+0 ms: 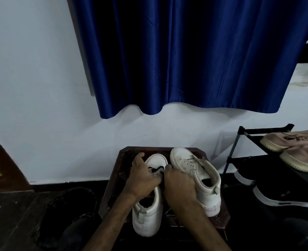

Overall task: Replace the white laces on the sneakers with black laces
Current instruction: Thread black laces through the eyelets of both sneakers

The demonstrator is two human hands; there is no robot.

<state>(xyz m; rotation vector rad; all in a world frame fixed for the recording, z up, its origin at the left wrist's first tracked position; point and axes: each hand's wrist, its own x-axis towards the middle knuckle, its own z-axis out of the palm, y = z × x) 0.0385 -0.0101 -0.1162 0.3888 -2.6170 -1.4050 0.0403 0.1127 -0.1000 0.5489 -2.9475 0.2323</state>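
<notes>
Your left hand grips the left sneaker; your right hand pinches its black lace. Pull each crossing flat and snug, ends even.

1. There is one view, worn on the person's head, above and behind the hands.
2. It looks forward and down toward a wall. A curtain fills much of the upper half.
3. It is close, at arm's reach. Both forearms enter from the bottom edge, and the left hand, right hand and sneakers on a stool sit low at centre.
4. The wide lens also takes in a rack at the right edge and the floor at lower left.
</notes>
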